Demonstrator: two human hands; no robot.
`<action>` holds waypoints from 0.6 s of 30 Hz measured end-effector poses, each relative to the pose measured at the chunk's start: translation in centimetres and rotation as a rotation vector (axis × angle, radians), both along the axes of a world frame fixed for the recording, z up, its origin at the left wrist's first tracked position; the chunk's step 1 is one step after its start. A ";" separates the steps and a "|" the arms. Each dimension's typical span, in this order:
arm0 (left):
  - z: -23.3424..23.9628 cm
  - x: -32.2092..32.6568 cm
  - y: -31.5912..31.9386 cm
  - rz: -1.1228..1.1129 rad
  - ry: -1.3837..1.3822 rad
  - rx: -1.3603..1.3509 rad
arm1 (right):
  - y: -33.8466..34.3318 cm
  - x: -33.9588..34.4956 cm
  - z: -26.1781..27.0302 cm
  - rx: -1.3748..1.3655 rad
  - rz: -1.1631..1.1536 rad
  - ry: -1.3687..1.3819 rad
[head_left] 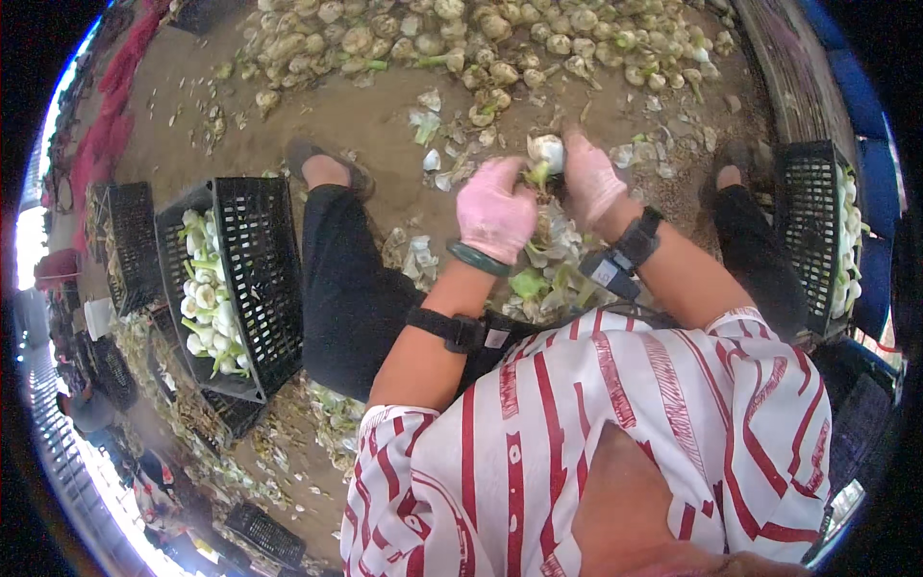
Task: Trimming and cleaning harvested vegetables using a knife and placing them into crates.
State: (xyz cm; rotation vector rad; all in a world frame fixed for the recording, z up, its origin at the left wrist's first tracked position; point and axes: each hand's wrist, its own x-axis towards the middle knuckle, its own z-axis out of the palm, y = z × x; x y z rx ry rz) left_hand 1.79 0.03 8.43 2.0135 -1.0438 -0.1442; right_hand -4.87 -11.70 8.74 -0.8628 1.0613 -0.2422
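Observation:
In front of me, between my hands, is a white garlic bulb (547,153) with a short green stem pointing down toward my body. My right hand (591,177), in a thin pink glove, is closed against the bulb's right side. My left hand (497,209), gloved the same way, is at the green stem on the left; its fingertips are partly hidden, so its grip cannot be made out. Loose papery garlic skins (555,238) and green leaf scraps (528,283) lie on the ground beneath and behind my hands.
A large heap of untrimmed garlic bulbs (497,29) lies ahead. Black plastic crates of cleaned garlic stand at my left (261,288) and right (807,238). More crates (133,245) are at far left. A wooden beam (793,72) runs along the right. My feet flank the work area.

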 end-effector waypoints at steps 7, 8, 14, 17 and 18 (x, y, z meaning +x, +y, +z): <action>2.0 3.4 0.3 0.272 1.237 -0.399 | -2.3 -2.3 0.2 0.298 0.193 -0.226; 2.3 4.2 0.2 0.256 1.071 -0.213 | -1.7 -1.9 0.9 0.282 0.119 -0.117; 1.6 3.2 -0.1 -0.034 0.259 0.717 | -2.3 -3.9 -0.3 0.289 0.174 -0.345; 1.9 2.9 -0.3 0.024 0.324 0.516 | -1.4 -3.7 1.6 0.092 0.335 -0.380; 2.9 2.0 -0.6 0.051 0.297 0.455 | -1.5 -3.9 1.8 0.122 0.301 -0.373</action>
